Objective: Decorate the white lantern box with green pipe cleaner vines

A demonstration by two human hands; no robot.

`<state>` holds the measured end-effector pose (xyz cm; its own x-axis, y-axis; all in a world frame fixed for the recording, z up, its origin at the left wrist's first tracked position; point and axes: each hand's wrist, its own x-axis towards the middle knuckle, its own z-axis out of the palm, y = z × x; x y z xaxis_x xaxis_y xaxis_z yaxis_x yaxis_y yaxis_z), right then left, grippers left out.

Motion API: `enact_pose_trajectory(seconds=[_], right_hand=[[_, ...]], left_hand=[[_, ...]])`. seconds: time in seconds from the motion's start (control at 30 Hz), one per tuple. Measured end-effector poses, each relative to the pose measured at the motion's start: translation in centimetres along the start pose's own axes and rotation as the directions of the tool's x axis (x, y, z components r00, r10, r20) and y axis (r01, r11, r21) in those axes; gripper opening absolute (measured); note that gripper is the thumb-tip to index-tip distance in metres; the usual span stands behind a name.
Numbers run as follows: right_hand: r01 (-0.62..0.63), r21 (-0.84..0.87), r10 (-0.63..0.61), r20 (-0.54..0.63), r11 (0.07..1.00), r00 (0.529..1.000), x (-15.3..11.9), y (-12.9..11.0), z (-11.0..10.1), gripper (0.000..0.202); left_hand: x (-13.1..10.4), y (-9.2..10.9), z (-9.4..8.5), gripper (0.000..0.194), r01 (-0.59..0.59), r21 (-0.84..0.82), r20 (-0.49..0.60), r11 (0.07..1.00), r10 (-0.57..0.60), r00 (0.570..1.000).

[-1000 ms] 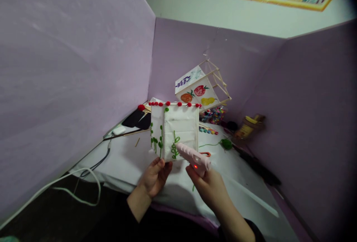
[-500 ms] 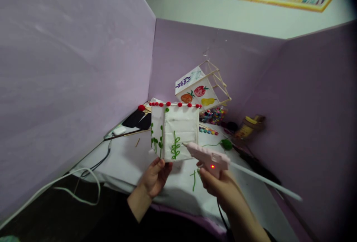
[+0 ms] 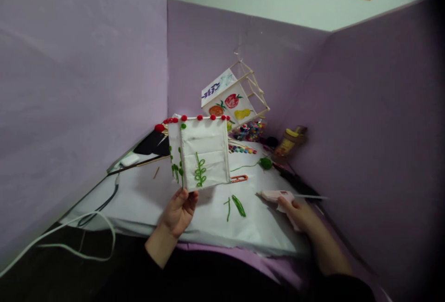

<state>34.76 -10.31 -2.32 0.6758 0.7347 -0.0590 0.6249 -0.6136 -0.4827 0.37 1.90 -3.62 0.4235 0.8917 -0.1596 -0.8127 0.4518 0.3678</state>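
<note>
Paper lantern (image 3: 203, 153), white with a row of red pompoms along its top edge and green stem shapes on its faces, was held up just left of the frame's centre. The left hand (image 3: 179, 209) pinched its lower corner from below, thumb and fingers closed on the edge. Lower right of centre, the right hand (image 3: 299, 213) was wrapped around the handle of a pink glue gun (image 3: 276, 195), which lay low over the white table sheet (image 3: 146, 200) with its nozzle pointing left; a pale glue stick jutted from its back toward the right. Between the two hands, short green cord pieces (image 3: 236, 205) lay on the sheet, and orange-handled scissors (image 3: 239, 178) sat just below the lantern's right corner. Behind, near the upper centre, a second lantern (image 3: 231, 100) painted with fruit hung tilted before the purple partition (image 3: 86, 61). A ball of green cord (image 3: 266, 163) rested further right.
</note>
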Motion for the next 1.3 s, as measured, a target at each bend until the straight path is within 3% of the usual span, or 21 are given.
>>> enact_pose_trajectory(seconds=[0.1,0.2,0.27,0.3,0.33,0.4,0.43,0.47,0.53,0.83,1.03,1.17,1.3], right_hand=[[-0.025,-0.119,0.035,0.084,0.993,0.996,0.0,0.2,-0.7,0.052],[-0.033,-0.199,0.040,0.031,0.979,0.999,-0.9,-0.6,-2.2,0.051],[0.069,-0.216,-0.071,0.000,0.974,0.997,-2.2,-2.0,-2.8,0.044],[0.192,-0.195,-0.193,0.011,0.962,0.981,-3.1,-3.0,-2.9,0.035],[0.359,-0.149,-0.357,0.039,0.921,0.933,-4.0,-4.1,-2.7,0.027],[0.629,-0.051,-0.622,0.106,0.776,0.776,-5.8,-6.6,-1.8,0.020],[0.708,-0.021,-0.698,0.150,0.706,0.701,-6.6,-7.8,-1.1,0.018],[0.748,-0.010,-0.735,0.176,0.664,0.655,-7.2,-9.0,-0.4,0.018],[0.788,-0.014,-0.767,0.221,0.615,0.602,-7.7,-10.8,0.9,0.020],[0.834,-0.182,-0.787,0.278,0.520,0.551,-4.9,-14.1,4.0,0.021],[0.830,-0.186,-0.777,0.292,0.525,0.557,-4.7,-14.5,5.6,0.023],[0.803,-0.093,-0.778,0.202,0.589,0.594,-4.1,-13.8,4.6,0.018],[0.722,-0.030,-0.718,0.076,0.692,0.692,-2.8,-11.8,2.1,0.018]], left_hand=[[0.0,0.1,0.1,0.020,-0.001,0.005,-0.009,1.000,0.001,1.000],[0.0,0.1,0.2,0.020,0.002,0.010,-0.012,1.000,-0.002,1.000],[-0.1,0.1,0.3,0.020,0.005,0.012,-0.012,1.000,-0.005,1.000],[-0.1,0.1,0.4,0.020,0.006,0.012,-0.012,1.000,-0.006,1.000],[-0.1,0.1,0.4,0.020,0.006,0.011,-0.012,1.000,-0.006,1.000],[-0.1,0.1,0.4,0.020,0.003,0.008,-0.013,1.000,-0.003,1.000],[-0.1,0.1,0.4,0.021,0.002,0.006,-0.013,1.000,-0.002,1.000],[-0.1,0.1,0.4,0.021,0.002,0.005,-0.014,1.000,-0.002,1.000],[-0.1,0.0,0.4,0.021,0.003,0.003,-0.016,1.000,-0.003,1.000],[-0.1,0.0,0.4,0.018,0.017,-0.002,-0.015,1.000,-0.017,1.000],[-0.1,-0.1,0.3,0.017,0.014,-0.003,-0.001,1.000,-0.014,1.000],[-0.1,-0.1,0.1,0.017,0.009,-0.003,0.002,1.000,-0.009,1.000],[0.0,-0.1,0.0,0.017,0.006,-0.008,-0.003,1.000,-0.006,1.000]])
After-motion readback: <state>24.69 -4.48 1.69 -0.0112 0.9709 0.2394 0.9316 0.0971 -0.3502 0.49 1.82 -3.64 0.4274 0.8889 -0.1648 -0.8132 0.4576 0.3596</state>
